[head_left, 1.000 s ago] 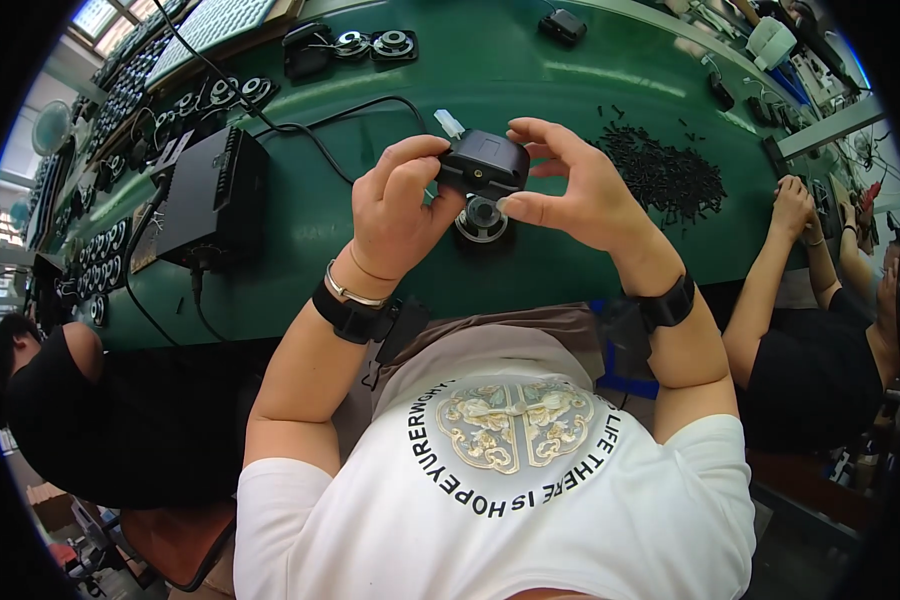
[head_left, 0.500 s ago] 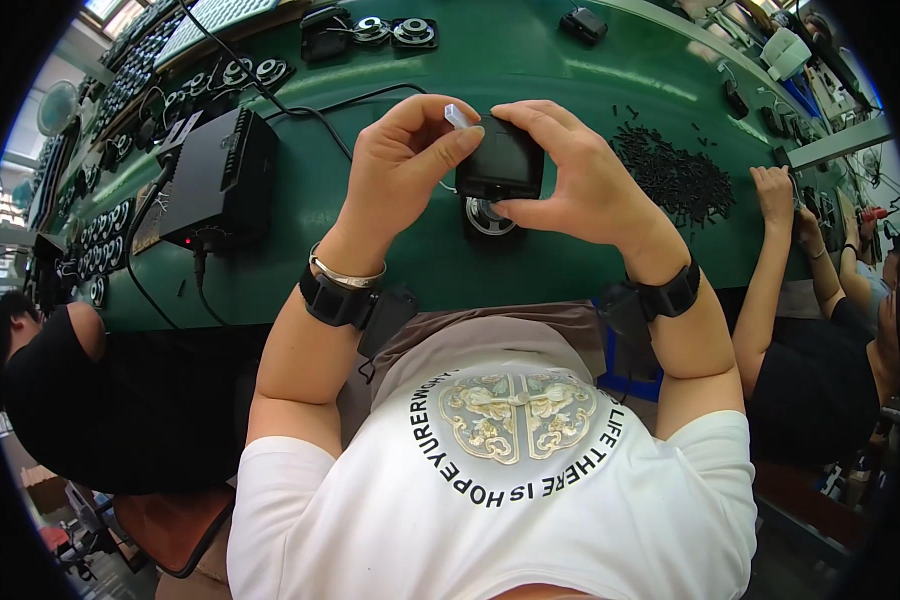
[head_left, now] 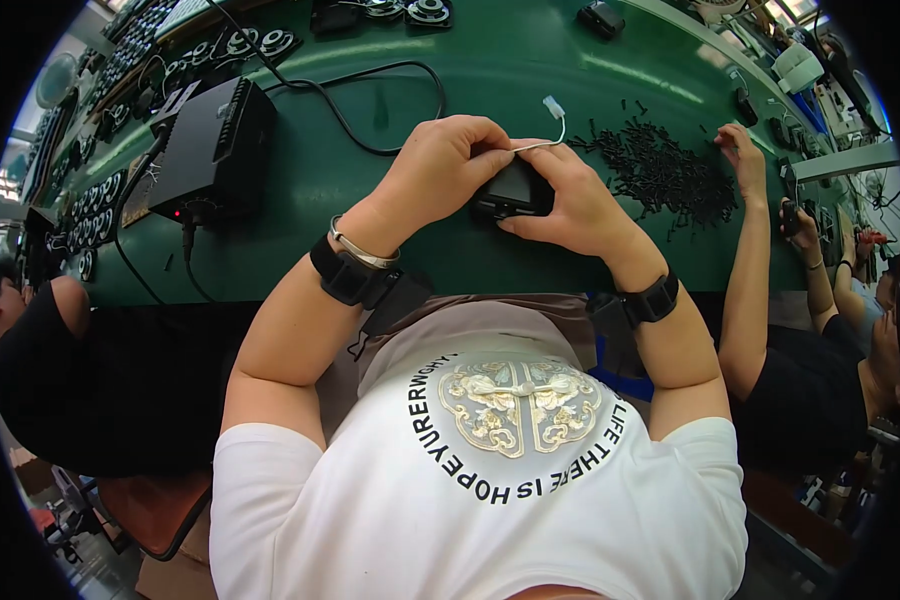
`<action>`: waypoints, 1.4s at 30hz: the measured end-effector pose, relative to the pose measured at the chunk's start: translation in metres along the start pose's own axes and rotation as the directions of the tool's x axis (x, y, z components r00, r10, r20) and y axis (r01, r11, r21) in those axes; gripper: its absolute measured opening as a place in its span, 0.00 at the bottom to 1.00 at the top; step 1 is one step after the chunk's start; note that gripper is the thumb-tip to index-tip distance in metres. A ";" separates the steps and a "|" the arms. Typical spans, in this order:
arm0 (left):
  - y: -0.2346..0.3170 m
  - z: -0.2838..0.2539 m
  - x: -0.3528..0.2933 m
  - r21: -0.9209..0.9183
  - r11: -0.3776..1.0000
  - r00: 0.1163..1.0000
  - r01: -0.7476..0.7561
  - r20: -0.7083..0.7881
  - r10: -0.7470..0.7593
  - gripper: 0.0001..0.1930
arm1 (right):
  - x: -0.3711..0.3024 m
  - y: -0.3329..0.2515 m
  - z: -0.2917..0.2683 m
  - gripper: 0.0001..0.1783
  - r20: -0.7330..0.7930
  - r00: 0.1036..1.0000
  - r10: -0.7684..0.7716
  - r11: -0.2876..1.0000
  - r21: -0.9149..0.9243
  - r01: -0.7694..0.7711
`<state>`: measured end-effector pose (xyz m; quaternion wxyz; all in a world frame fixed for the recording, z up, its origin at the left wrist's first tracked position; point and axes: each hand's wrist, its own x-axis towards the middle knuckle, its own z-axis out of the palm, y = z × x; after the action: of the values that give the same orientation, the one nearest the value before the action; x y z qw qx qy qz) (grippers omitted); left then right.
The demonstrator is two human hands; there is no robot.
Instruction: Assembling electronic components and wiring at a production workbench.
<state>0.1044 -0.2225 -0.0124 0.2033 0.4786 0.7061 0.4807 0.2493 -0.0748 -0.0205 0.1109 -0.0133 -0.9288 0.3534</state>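
Note:
A black plastic housing [head_left: 515, 192] with rounded corners is in my right hand [head_left: 575, 195], the thumb at its near edge and the fingers over its far right side. At its far edge my left hand [head_left: 450, 165] pinches a thin white cable [head_left: 540, 148] between thumb and forefinger. The cable runs right past my right fingertips and curves up to a small white connector [head_left: 553, 106], which points away from me. My left fingers hide part of the housing, and its underside is out of sight.
Right of my hands lies a pile of black screws [head_left: 670, 175]. A black power box [head_left: 213, 150] with a black cord [head_left: 345, 125] stands at left. Speakers [head_left: 270, 43] lie farther back. At right, a co-worker's hand [head_left: 740, 155] reaches over the green table [head_left: 510, 60].
The housing has come lower and tilted; the speaker seen beneath it is now hidden. My left hand has gone from the connector to the cable, and the connector now sticks out to the right.

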 end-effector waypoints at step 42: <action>-0.026 -0.006 -0.026 0.328 0.902 0.956 -0.279 0.178 0.231 0.55 | -0.004 -0.006 -0.005 0.43 0.061 0.991 -0.120 0.976 -0.175 0.130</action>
<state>0.0991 -0.2498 -0.0369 0.0975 0.6269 0.6959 0.3364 0.2545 -0.0768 -0.0139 0.1078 0.0441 -0.9582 0.2613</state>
